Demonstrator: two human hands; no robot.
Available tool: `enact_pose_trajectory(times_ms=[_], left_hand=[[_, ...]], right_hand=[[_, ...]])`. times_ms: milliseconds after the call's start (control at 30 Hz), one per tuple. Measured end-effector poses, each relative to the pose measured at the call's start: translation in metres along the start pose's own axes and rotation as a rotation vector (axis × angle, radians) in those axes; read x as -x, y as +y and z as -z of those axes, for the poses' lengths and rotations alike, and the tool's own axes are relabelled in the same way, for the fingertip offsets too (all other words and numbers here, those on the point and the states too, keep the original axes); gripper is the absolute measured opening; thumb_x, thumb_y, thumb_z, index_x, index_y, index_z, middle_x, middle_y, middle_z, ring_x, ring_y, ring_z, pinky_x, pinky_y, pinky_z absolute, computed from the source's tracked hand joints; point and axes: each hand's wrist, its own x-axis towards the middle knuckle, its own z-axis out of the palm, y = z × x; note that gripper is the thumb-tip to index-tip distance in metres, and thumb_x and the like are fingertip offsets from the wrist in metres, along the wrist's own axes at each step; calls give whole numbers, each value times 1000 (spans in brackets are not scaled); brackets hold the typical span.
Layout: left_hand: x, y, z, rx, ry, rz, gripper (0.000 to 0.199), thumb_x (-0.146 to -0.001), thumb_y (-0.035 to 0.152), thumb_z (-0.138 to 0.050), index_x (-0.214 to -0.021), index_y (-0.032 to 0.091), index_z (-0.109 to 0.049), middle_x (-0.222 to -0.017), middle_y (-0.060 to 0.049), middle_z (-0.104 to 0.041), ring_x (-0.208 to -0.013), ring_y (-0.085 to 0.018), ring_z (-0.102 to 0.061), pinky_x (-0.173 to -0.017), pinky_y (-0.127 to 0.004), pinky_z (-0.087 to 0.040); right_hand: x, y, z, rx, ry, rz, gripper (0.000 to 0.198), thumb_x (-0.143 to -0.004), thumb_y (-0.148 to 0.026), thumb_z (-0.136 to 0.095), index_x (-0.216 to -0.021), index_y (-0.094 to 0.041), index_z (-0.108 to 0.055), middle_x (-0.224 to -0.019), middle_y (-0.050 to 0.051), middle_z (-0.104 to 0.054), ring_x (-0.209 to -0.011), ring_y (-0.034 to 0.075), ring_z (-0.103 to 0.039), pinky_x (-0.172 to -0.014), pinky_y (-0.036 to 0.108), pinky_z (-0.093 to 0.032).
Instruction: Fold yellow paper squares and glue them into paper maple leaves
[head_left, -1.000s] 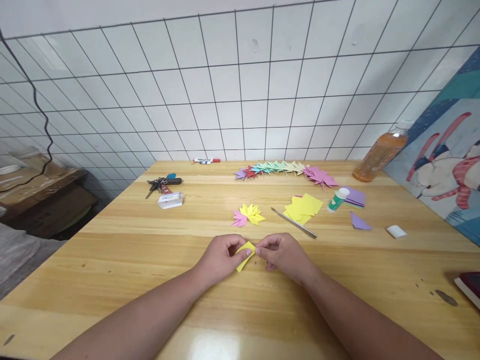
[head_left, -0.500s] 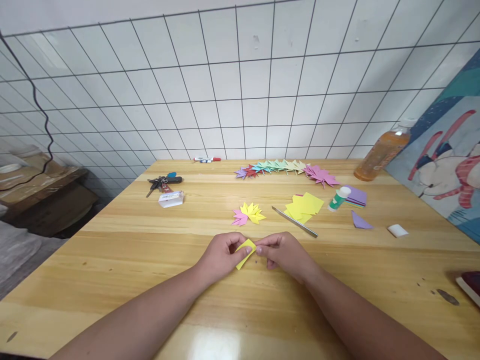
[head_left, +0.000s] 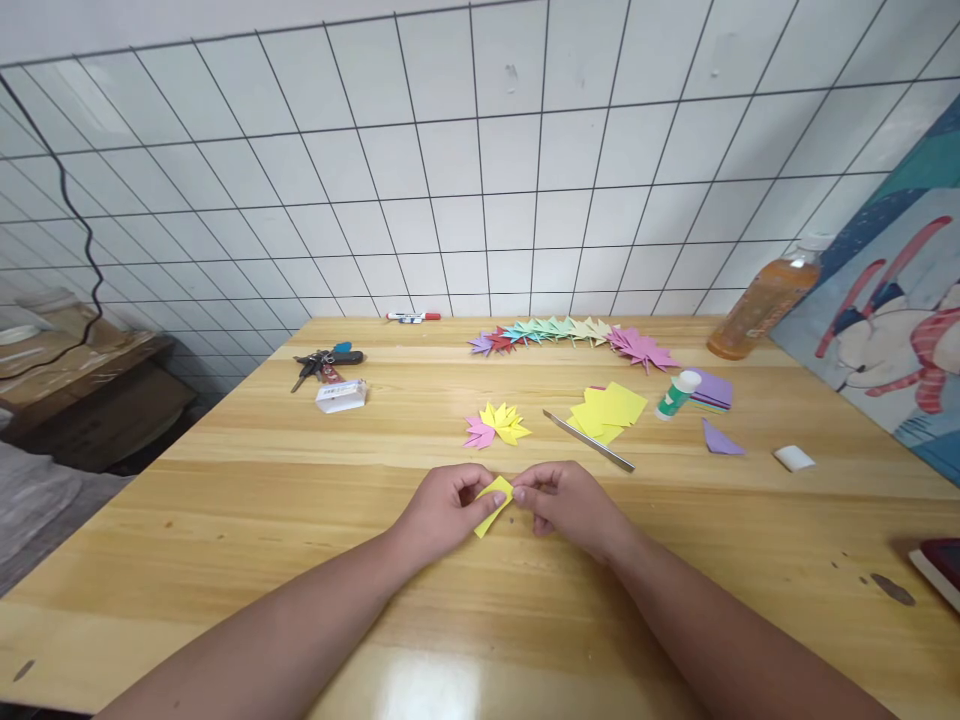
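Observation:
A small folded piece of yellow paper is between my two hands, just above the wooden table. My left hand pinches it with the thumb on top. The thumb and fingertips of my right hand close on its upper right corner. Just beyond lies a folded paper piece with yellow points and pink points. Loose yellow paper squares lie further right, with a long thin metal blade by their near left edge.
Behind is a curved row of folded paper. To the right are a glue stick, coloured paper stack, purple triangle, white cap-like piece and drink bottle. Keys, a small white box and a marker are left.
Almost nothing differs. Both hands keep their pinch on the yellow paper, and the whole view has shifted very slightly.

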Motion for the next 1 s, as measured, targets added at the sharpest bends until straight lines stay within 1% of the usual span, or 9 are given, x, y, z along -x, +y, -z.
enact_pose_trajectory(times_ms=[200, 333, 400, 700, 900, 1000], left_hand=[[0, -1, 0, -1, -10, -30, 28, -77, 40, -55, -68, 14, -60, -55, 3, -47, -52, -8, -38, -50, -19, -32], [1, -1, 1, -28, -21, -35, 31, -77, 41, -54, -62, 14, -56, -53, 4, -40, -51, -8, -34, -50, -19, -30], [1, 0, 1, -42, -19, -28, 31, -78, 41, -54, -62, 15, -55, -53, 4, -39, -51, -8, -33, -50, -20, -29], [2, 1, 1, -52, -49, -37, 29, -77, 40, -52, -62, 15, -56, -53, 4, -39, -51, -8, -33, -49, -20, -28], [3, 1, 1, -60, -76, -42, 24, -78, 34, -52, -65, 14, -59, -54, 4, -42, -51, -8, -35, -49, -19, -28], [2, 0, 1, -51, -71, -28, 25, -79, 35, -51, -66, 14, -60, -54, 3, -43, -52, -9, -36, -49, -20, -29]], right_hand=[[-2, 2, 1, 5, 0, 12, 21, -65, -36, -67, -72, -16, -67, -53, -4, -55, -46, 8, -49, -47, 21, -45], [-2, 4, 1, 11, -4, 9, 21, -65, -36, -68, -71, -15, -66, -54, -3, -55, -46, 7, -49, -47, 21, -46], [-1, 4, 1, 14, -7, 14, 22, -65, -37, -68, -70, -15, -65, -54, -3, -55, -45, 7, -49, -47, 21, -45], [-2, 3, 0, -22, -4, 12, 28, -58, -40, -73, -67, -16, -63, -55, -4, -54, -46, 7, -47, -46, 21, -45], [-1, 1, -1, -33, -13, 12, 28, -57, -39, -74, -66, -16, -59, -57, -4, -53, -50, 7, -46, -46, 21, -45], [0, 0, -1, -32, -14, 9, 28, -57, -38, -74, -66, -16, -59, -59, -3, -53, -51, 7, -47, -45, 20, -46]])
